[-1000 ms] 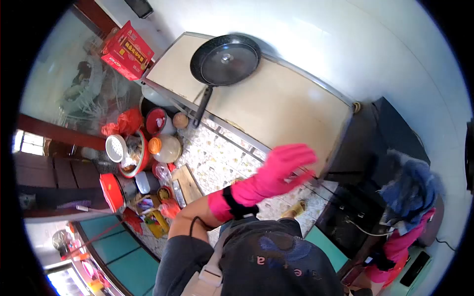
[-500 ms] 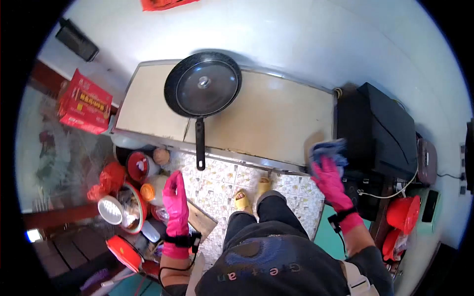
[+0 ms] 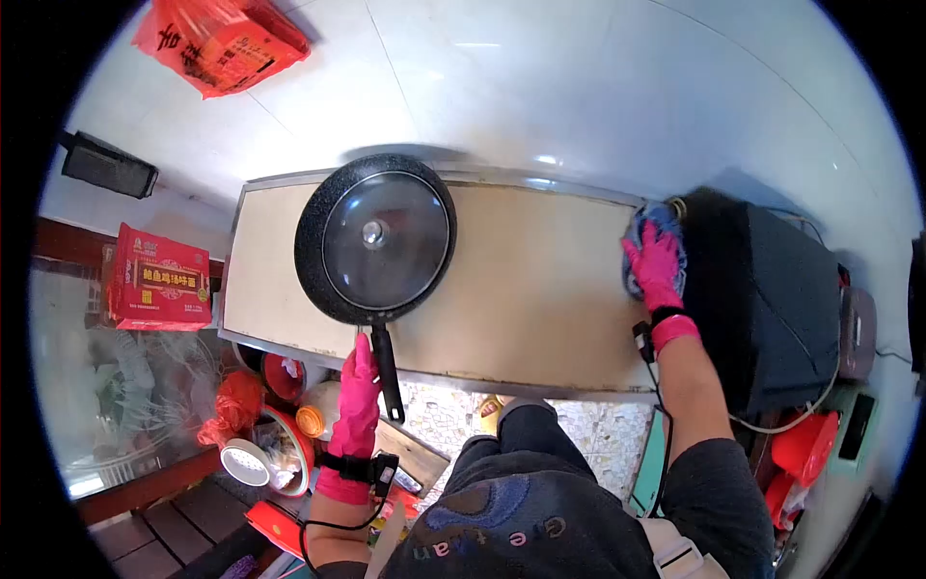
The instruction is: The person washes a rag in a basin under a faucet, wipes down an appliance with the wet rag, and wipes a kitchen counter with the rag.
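My right hand (image 3: 658, 265), in a pink rubber glove, presses a blue-grey cloth (image 3: 635, 249) onto the right end of the beige tabletop (image 3: 540, 289), close to the back corner. My left hand (image 3: 357, 400), gloved in the same pink, is at the front edge beside the handle of a black frying pan (image 3: 316, 261). Its fingers point forward with nothing visible in them; whether they touch the handle I cannot tell. A glass lid (image 3: 395, 256) with a round knob covers the pan, which rests left of centre on the table.
A large black box-shaped object (image 3: 781, 299) stands against the table's right end. On the left is a red carton (image 3: 159, 280). Bowls, a white basket (image 3: 245, 463) and bags crowd the lower left. A red bag (image 3: 227, 43) hangs on the wall.
My right hand has pushed the cloth from the front right edge toward the back right corner. My left hand has come up beside the pan handle. The view has shifted.
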Motion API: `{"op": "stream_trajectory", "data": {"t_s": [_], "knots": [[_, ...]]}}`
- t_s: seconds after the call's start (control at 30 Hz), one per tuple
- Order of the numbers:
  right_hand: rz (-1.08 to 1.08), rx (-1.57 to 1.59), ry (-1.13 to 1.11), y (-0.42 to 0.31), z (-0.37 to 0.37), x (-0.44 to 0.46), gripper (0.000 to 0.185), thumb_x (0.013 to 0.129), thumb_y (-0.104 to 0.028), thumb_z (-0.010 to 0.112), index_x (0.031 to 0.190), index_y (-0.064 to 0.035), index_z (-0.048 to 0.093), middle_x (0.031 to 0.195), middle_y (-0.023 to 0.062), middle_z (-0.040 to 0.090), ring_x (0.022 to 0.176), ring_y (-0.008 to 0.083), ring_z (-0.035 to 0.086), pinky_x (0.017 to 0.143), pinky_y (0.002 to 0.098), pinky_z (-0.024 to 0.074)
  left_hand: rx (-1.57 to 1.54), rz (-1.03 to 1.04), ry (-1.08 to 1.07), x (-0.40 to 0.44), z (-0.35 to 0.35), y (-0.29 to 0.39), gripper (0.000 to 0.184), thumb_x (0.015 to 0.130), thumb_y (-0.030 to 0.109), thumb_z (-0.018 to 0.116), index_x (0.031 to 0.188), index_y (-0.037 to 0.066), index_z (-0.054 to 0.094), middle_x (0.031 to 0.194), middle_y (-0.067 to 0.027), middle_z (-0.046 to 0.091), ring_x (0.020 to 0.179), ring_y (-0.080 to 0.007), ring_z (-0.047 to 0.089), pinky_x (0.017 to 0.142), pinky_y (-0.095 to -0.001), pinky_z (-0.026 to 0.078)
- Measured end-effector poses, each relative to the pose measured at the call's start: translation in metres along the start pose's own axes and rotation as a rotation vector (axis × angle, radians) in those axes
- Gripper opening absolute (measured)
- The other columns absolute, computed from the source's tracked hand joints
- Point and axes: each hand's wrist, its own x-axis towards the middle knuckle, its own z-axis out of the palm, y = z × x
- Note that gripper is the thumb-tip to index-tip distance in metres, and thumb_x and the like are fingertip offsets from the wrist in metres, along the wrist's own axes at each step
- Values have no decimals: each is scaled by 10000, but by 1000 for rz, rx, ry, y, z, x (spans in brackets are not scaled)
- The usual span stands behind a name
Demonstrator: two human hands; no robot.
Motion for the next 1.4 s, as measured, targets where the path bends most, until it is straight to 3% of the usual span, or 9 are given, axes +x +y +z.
{"op": "stream_trajectory", "data": {"t_s": [0.07, 0.17, 0.37, 0.77, 0.83, 1.07, 1.23, 1.3, 1.4], "knots": [[33, 10, 59, -5, 3, 36, 766, 887, -595, 540, 1459, -106, 398, 1403, 383, 378, 1327, 529, 343, 1101, 551, 295, -106, -96, -66, 21, 14, 15, 736, 887, 669, 536, 1139, -22, 562, 919, -145, 671, 787, -233, 677, 726, -336, 565], [88, 54, 94, -23, -18, 58, 770, 882, -593, 554, 1456, -103, 400, 1357, 371, 441, 1289, 522, 395, 1085, 548, 317, -243, -210, -54, 43, 30, 35, 698, 864, 645, 592, 1043, -28, 627, 906, -146, 685, 789, -255, 693, 700, -370, 592], [-17, 116, 117, -39, -43, 50, 685, 922, -487, 564, 1382, 10, 463, 1353, 283, 509, 1285, 440, 446, 1090, 482, 340, -313, -161, 1, 61, 28, 27, 235, 886, 197, 676, 970, -21, 658, 789, -121, 688, 594, -234, 660, 563, -302, 561], [-86, -95, 203, -52, -15, 65, 549, 944, -401, 557, 1310, 6, 509, 1278, 278, 560, 1204, 431, 514, 1026, 477, 404, -320, 19, 96, -58, -127, 77, 220, 870, 126, 661, 1065, 23, 660, 938, -81, 703, 777, -192, 680, 656, -297, 547], [94, 102, 16, -140, -41, 49, 661, 947, -464, 533, 1396, 12, 439, 1328, 304, 516, 1259, 439, 466, 1050, 479, 367, -365, 18, 191, -65, -165, 72, 248, 854, 96, 665, 1092, 29, 642, 908, -87, 702, 735, -198, 682, 609, -294, 544], [-645, 126, 193, -428, 8, 4, 703, 901, -435, 610, 1457, -70, 384, 1350, 315, 485, 1264, 459, 455, 1065, 520, 350, -577, -121, 447, -84, -298, 24, 268, 838, 54, 654, 1105, 52, 638, 887, -51, 692, 721, -180, 663, 636, -290, 538], [-1198, 196, 120, -647, 21, 16, 723, 896, -414, 630, 1485, -98, 354, 1420, 290, 429, 1268, 455, 458, 1077, 488, 352, -616, -131, 649, -81, -374, -95, 235, 818, 51, 673, 1052, 38, 655, 872, -62, 689, 656, -208, 661, 589, -307, 547], [-1006, 321, -179, -721, 38, 41, 730, 908, -447, 604, 1495, -104, 338, 1446, 273, 412, 1284, 455, 446, 1077, 475, 357, -646, -212, 722, -85, -373, -111, 214, 809, 58, 688, 1019, 25, 662, 822, -82, 686, 608, -221, 659, 550, -327, 553], [-1113, 184, 72, -819, 86, 50, 717, 925, -497, 554, 1503, -138, 330, 1460, 268, 402, 1340, 437, 396, 1097, 474, 338, -756, -401, 892, -86, -377, -147, 181, 805, 87, 699, 968, 14, 664, 750, -95, 674, 554, -227, 647, 497, -319, 534]]}}
